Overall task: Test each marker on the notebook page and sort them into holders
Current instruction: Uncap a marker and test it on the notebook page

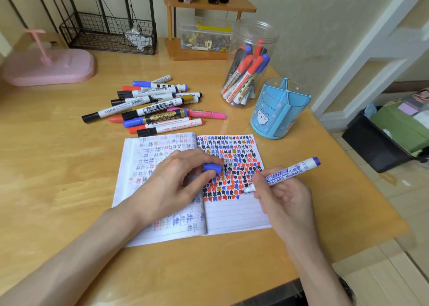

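Note:
An open lined notebook point(234, 215) lies on the wooden desk, its right page covered with red, blue and black test marks. My right hand point(283, 198) grips an uncapped blue whiteboard marker point(290, 172), tip down at the end of the lowest marked row. My left hand point(176, 180) rests on the notebook and pinches the blue cap point(212, 167). A pile of several capped markers point(157, 107) lies behind the notebook. A clear jar point(249, 64) holds several markers. A blue divided pen holder point(278, 110) stands beside it, with nothing visible inside.
A pink stand point(48, 66) sits at the desk's far left, a black wire basket point(109, 33) behind it. A small wooden shelf point(206, 6) with a clip box stands at the back. The desk's right edge drops to a floor with a dark bin point(380, 138).

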`<action>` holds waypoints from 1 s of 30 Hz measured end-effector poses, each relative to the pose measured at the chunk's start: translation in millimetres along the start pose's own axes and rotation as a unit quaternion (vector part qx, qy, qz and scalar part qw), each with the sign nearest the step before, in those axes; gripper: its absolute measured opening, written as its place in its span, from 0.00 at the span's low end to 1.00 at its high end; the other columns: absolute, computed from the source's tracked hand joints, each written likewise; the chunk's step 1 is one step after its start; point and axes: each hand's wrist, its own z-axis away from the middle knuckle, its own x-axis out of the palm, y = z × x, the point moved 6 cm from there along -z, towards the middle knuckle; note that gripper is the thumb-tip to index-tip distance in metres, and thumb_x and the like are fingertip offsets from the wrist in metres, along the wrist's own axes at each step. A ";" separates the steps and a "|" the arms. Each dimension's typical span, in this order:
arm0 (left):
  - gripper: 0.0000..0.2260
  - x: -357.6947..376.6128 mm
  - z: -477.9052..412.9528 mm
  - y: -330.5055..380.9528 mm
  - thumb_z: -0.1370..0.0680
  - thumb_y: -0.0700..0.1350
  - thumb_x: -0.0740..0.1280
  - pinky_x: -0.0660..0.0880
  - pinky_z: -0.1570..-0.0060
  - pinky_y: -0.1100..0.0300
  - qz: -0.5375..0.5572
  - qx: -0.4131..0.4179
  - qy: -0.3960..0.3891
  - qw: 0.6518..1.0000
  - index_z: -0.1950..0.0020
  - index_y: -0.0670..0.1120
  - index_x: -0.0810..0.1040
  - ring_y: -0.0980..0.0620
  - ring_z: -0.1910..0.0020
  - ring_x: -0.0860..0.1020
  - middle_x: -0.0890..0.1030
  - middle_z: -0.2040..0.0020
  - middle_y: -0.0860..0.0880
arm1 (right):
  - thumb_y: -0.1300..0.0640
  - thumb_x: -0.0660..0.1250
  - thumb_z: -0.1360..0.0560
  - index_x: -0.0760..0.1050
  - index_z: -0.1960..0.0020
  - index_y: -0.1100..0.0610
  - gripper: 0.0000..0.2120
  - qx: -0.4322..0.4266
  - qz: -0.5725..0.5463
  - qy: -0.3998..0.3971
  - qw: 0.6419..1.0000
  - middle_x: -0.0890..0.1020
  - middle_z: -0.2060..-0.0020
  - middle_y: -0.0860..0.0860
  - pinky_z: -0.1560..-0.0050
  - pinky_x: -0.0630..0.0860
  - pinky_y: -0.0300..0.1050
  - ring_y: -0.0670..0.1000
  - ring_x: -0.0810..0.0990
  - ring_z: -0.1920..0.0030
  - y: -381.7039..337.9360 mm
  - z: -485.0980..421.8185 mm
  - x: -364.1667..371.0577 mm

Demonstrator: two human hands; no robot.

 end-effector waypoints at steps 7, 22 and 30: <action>0.10 -4.2 0.9 -4.5 0.23 0.58 0.73 0.64 0.65 0.71 0.087 -0.035 0.037 0.995 0.45 0.58 0.84 0.60 0.68 0.73 0.83 0.56 0.67 | 0.56 0.75 0.28 0.81 0.53 0.60 0.09 -0.001 -0.081 0.015 0.997 0.82 0.70 0.49 0.66 0.75 0.35 0.46 0.80 0.69 -18.0 -5.7 -4.6; 0.08 -11.8 -1.2 5.5 0.22 0.49 0.74 0.65 0.64 0.75 0.105 -0.027 0.053 0.993 0.45 0.50 0.83 0.67 0.66 0.74 0.82 0.58 0.63 | 0.57 0.72 0.24 0.79 0.48 0.62 0.09 0.033 -0.136 -0.078 0.987 0.86 0.61 0.60 0.66 0.74 0.41 0.53 0.81 0.67 -24.4 -17.8 22.8; 0.10 -7.7 2.7 15.8 0.13 0.53 0.58 0.72 0.54 0.63 -0.043 0.040 0.008 0.998 0.40 0.52 0.77 0.57 0.55 0.77 0.79 0.52 0.58 | 0.61 0.74 0.27 0.81 0.49 0.65 0.09 0.015 -0.142 -0.097 0.985 0.87 0.61 0.60 0.60 0.81 0.43 0.58 0.87 0.62 -27.5 -16.9 28.9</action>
